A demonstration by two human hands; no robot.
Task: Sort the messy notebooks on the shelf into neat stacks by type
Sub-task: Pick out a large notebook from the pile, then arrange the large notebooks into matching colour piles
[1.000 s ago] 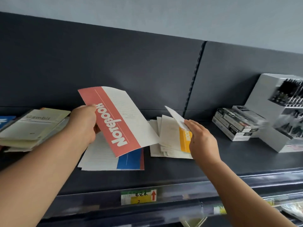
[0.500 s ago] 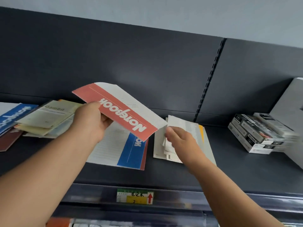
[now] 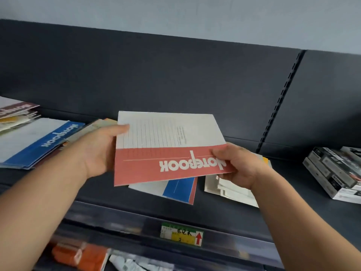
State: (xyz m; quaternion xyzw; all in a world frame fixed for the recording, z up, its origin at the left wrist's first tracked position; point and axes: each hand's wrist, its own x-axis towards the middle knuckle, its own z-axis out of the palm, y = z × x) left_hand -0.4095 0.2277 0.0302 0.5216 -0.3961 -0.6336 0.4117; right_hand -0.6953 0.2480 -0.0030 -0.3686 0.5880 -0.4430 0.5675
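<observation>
At centre frame, the red-and-white paper notebook (image 3: 168,145) was held above the dark shelf (image 3: 117,194). The left hand (image 3: 99,151) had its grip clamped on its left edge, and the right hand (image 3: 240,169) pinched its red lower-right corner. A blue-and-white notebook (image 3: 179,187) lay beneath.

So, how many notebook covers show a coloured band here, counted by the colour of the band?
Red: 1, the red notebook, gripped by the left hand and the right hand.
Blue: 2, the left blue notebook and the middle blue notebook.
Maroon: 1, the maroon notebook at far left.
Total: 4. A red edge under the middle blue one is not counted.
</observation>
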